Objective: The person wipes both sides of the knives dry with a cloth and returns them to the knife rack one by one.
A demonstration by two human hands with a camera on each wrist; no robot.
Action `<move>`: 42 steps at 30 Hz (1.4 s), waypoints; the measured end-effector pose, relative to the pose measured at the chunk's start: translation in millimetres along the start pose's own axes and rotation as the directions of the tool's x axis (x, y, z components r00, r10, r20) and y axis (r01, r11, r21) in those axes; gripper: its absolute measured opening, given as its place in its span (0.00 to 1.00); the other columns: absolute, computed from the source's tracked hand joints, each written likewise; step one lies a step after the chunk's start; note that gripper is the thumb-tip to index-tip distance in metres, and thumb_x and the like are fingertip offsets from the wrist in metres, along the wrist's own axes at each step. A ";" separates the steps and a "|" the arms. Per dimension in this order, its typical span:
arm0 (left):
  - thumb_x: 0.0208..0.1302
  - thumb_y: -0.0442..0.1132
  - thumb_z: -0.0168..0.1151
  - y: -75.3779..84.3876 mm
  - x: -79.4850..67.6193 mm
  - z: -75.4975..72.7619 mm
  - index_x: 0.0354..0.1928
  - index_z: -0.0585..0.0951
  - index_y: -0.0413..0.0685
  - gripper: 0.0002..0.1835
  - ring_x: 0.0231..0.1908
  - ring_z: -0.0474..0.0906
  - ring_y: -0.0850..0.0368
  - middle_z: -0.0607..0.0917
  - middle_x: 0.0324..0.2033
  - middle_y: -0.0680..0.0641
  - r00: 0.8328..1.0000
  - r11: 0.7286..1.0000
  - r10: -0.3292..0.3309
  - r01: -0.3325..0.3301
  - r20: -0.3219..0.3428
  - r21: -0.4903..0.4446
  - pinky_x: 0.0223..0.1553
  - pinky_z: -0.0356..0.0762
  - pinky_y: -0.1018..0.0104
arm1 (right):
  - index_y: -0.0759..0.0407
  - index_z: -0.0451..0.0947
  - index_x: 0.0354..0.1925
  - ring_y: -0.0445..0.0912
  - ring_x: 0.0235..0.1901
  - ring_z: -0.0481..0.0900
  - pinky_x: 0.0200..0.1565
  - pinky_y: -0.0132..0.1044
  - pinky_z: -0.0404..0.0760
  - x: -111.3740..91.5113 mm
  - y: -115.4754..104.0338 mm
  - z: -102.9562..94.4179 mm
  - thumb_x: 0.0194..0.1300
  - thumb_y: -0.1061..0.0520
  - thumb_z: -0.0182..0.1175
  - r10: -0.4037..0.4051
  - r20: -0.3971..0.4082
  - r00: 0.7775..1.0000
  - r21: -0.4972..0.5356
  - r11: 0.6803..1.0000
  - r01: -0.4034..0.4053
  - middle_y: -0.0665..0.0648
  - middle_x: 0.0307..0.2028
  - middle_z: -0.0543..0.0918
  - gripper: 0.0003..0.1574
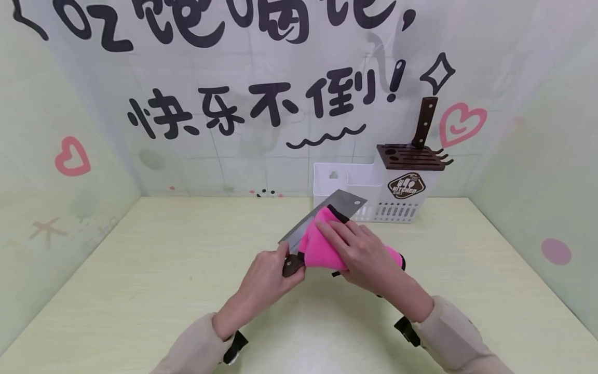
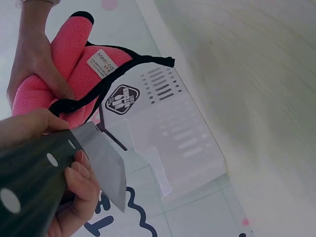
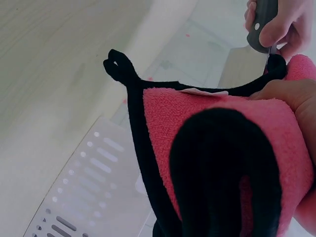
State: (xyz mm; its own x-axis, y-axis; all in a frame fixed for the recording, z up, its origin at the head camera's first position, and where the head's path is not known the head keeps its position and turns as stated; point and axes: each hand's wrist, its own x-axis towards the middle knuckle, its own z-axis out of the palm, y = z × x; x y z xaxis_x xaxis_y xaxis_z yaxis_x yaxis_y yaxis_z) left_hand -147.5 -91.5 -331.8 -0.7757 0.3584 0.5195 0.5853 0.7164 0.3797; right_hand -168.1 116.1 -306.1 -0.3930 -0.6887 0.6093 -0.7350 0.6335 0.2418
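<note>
My left hand grips the dark riveted handle of a cleaver, whose broad steel blade slants up and away to the right above the table. A folded pink cloth with black edging lies over part of the blade, held by my right hand. In the left wrist view the cloth shows a white label and a black hanging loop, and the handle fills the near corner. Seen from the right wrist, the cloth hides much of the blade.
A white perforated holder with a dark slotted top stands at the back right against the wall. One dark-handled knife stands upright in it. The pale wooden table is bounded by lettered walls at the back and sides.
</note>
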 end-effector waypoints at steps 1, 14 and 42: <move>0.46 0.36 0.62 -0.3 -0.3 0.2 0.24 0.66 0.42 0.12 0.11 0.58 0.69 0.66 0.11 0.56 1.000 1.000 0.016 -0.016 -0.005 0.014 0.10 0.55 0.80 | 0.62 0.64 0.58 0.53 0.40 0.73 0.40 0.42 0.76 -0.4 0.0 0.5 0.29 0.57 0.73 -0.001 -0.002 1.000 -0.004 1.000 0.001 0.60 0.47 0.75 0.54; 0.48 0.32 0.65 3.7 -0.6 1.0 0.31 0.67 0.38 0.15 0.15 0.66 0.63 0.75 0.18 0.48 0.995 0.995 0.102 -0.102 0.002 -0.003 0.14 0.61 0.81 | 0.62 0.64 0.57 0.53 0.38 0.73 0.38 0.42 0.76 -2.1 1.7 0.4 0.30 0.56 0.74 0.017 -0.004 1.000 -0.044 0.999 -0.018 0.60 0.46 0.75 0.52; 0.48 0.32 0.66 0.6 3.2 9.2 0.33 0.66 0.36 0.17 0.16 0.67 0.63 0.72 0.20 0.49 0.976 0.963 0.210 -0.197 -0.052 0.184 0.17 0.66 0.77 | 0.54 0.67 0.56 0.53 0.39 0.74 0.37 0.41 0.76 12.3 -1.4 -6.1 0.38 0.56 0.70 -0.006 -0.018 1.000 -0.097 0.995 0.004 0.60 0.44 0.75 0.44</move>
State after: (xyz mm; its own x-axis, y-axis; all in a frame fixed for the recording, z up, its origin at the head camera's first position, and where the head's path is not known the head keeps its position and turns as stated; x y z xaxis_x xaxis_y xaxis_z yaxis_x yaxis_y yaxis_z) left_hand -151.9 -84.3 -337.0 -0.6224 0.4694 0.6264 0.6733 0.7291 0.1227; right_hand -168.5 108.9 -294.3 -0.3790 -0.6859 0.6212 -0.6797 0.6619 0.3160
